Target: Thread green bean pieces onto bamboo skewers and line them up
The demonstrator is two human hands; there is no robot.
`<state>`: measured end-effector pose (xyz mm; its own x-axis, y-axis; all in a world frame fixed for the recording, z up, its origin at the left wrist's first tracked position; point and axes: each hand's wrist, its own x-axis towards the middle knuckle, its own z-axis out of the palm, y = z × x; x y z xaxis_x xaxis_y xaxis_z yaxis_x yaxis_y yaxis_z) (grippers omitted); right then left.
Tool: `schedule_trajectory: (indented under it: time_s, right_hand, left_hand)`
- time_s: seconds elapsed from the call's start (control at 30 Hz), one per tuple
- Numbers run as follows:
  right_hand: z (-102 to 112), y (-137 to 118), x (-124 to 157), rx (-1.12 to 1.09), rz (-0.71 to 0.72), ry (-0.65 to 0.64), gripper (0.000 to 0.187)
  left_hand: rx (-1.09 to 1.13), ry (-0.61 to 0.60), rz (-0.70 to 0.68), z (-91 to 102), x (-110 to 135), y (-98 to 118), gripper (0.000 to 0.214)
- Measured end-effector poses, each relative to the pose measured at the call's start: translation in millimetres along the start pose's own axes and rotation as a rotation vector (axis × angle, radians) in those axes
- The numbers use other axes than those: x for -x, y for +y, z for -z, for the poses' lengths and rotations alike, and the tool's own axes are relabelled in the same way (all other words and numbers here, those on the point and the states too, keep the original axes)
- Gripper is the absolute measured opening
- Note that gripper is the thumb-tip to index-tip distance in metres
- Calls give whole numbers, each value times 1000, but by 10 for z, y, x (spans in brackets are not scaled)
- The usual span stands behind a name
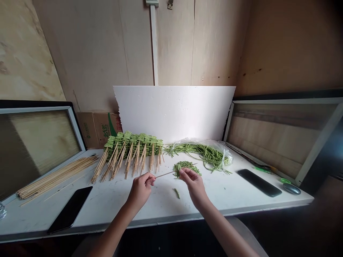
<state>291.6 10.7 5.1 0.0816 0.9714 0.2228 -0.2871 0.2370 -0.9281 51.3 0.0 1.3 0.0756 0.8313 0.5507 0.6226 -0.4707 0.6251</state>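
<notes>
My left hand (141, 187) is closed round one end of a thin bamboo skewer (164, 174), which points right across the table. At its other end my right hand (193, 184) pinches a short piece of green long bean (177, 170), partly hidden by the fingers. Just behind that hand lies a small heap of cut bean pieces (197, 170). One or two loose bean pieces (177, 193) lie on the white tabletop (160, 210) between my hands.
Stacked bean skewers (134, 141) stand at the back left, sticks toward me. Bare skewers (57, 175) and a black phone (71, 208) lie left. Whole long beans (206, 153) spill from a plastic bag. Another phone (259, 182) and a mouse (292, 189) lie right.
</notes>
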Motion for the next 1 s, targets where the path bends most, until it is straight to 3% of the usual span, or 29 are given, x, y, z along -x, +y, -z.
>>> schedule_trajectory:
  time_s: [0.33, 0.57, 0.7, 0.87, 1.0]
  right_hand:
    - [0, 15, -1, -39, -82, 8, 32]
    - [19, -5, -27, 34, -50, 6, 35]
    - [98, -16, -62, 342, 56, -45, 44]
    - [185, 183, -27, 1072, 119, -268, 17]
    - [162, 291, 38, 1286, 137, -229, 13]
  left_hand:
    - [20, -17, -6, -52, 36, 1, 24]
    - [10, -5, -3, -64, 32, -7, 22]
    - [-32, 72, 25, -2, -19, -104, 22]
    - [-74, 148, 78, 78, -79, -235, 20]
    - [-83, 137, 79, 79, -80, -254, 21]
